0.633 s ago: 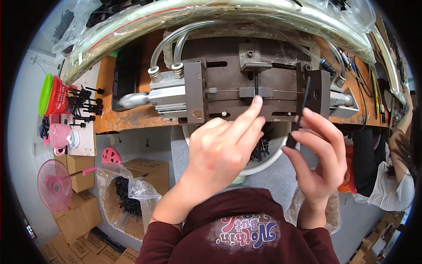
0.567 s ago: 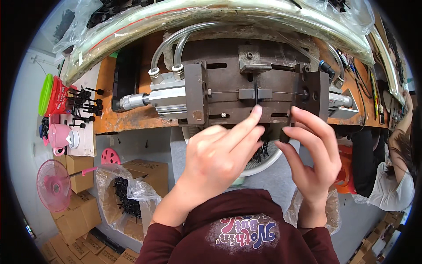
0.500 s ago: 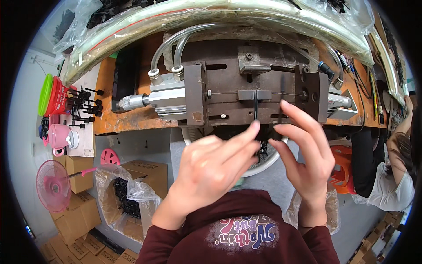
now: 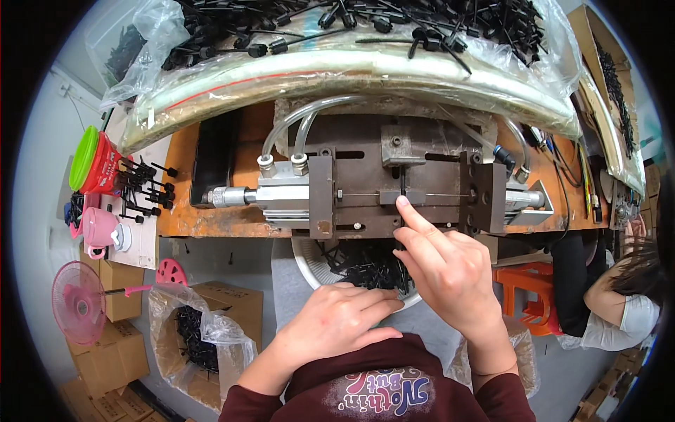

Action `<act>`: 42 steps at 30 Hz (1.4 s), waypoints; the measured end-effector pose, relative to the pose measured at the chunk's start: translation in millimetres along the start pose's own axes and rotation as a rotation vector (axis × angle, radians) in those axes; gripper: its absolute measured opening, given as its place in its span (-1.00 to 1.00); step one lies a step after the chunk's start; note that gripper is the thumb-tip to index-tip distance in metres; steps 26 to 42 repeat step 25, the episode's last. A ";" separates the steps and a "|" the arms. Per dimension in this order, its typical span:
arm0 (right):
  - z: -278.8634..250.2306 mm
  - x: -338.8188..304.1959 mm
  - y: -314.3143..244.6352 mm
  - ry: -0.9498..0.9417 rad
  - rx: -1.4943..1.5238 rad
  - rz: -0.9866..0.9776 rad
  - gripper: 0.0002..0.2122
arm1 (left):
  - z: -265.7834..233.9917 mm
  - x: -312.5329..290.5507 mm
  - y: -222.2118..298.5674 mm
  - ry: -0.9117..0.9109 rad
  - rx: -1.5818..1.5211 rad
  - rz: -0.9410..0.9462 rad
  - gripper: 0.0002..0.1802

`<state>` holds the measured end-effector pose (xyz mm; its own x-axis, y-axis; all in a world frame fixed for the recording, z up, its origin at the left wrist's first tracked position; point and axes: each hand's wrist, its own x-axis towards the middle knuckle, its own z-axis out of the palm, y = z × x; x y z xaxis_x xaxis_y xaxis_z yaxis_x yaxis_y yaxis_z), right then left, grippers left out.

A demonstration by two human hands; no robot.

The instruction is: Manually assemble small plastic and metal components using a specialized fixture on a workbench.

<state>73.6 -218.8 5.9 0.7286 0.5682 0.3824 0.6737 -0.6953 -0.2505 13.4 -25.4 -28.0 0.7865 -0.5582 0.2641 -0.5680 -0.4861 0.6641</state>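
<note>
My right hand [image 4: 446, 271] reaches over the front edge of the machine, index finger stretched onto a thin black plastic stem [image 4: 403, 184] set in the small metal block [image 4: 388, 197] at its middle. The other fingers curl around what looks like the near end of that black part, mostly hidden by the hand. My left hand [image 4: 341, 316] rests palm down at the near rim of a white basket [image 4: 304, 264], fingers stretched out, holding nothing visible. Inside the basket lie many black stemmed parts [image 4: 369, 271].
The brown metal fixture [image 4: 351, 155] carries air cylinders [image 4: 285, 200] with clear hoses. Behind it, a clear plastic bag bears a heap of black parts [image 4: 450, 21]. A pink fan [image 4: 79, 302] and cartons [image 4: 116, 352] stand left. Another person [image 4: 619, 309] sits at right near an orange stool [image 4: 527, 288].
My left hand has left the black stem at the block and dropped to the basket. My right hand has moved left onto the block. The view has shifted, showing more of the heap behind.
</note>
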 end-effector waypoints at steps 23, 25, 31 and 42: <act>-64.9 208.1 109.3 -0.153 -0.354 0.283 0.13 | 7.2 -18.9 0.3 0.098 -0.054 0.069 -0.71; -64.0 216.2 105.9 -0.243 -0.367 0.301 0.15 | 7.2 -19.3 -0.1 0.090 -0.049 0.070 -0.73; -64.0 216.2 105.9 -0.243 -0.367 0.301 0.15 | 7.2 -19.3 -0.1 0.090 -0.049 0.070 -0.73; -64.0 216.2 105.9 -0.243 -0.367 0.301 0.15 | 7.2 -19.3 -0.1 0.090 -0.049 0.070 -0.73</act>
